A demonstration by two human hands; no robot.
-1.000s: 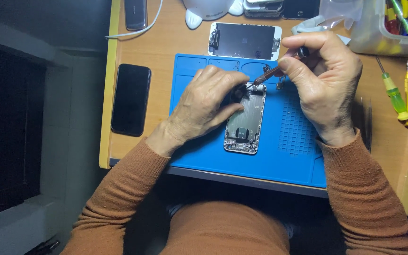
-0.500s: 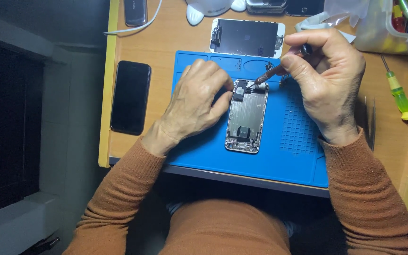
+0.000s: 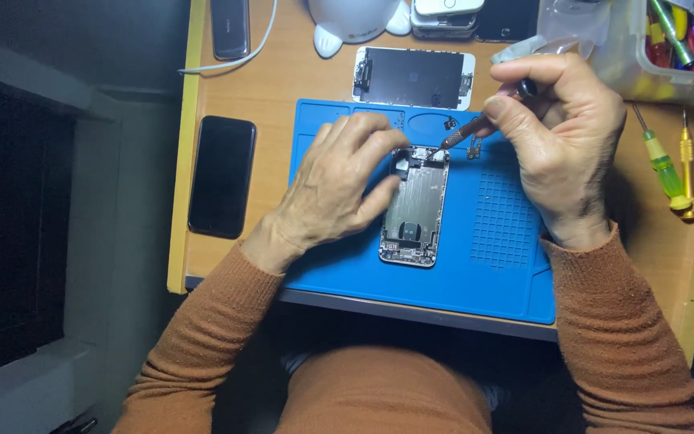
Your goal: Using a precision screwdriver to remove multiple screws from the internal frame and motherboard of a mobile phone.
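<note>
My left hand [image 3: 339, 189] pressing the opened phone [image 3: 415, 207], right hand [image 3: 560, 137] at two o'clock pinching a screwdriver [image 3: 475, 128], clear bin [image 3: 668, 56] of coloured tools.

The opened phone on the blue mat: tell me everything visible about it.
The opened phone is a silver, metallic-looking rear shell with its screen off, lying flat, face up and nearly upright in view on the blue mat. Small dark parts sit at its top and bottom ends. The left hand steadies its upper left edge; the screwdriver in the right hand meets its top end.
</note>
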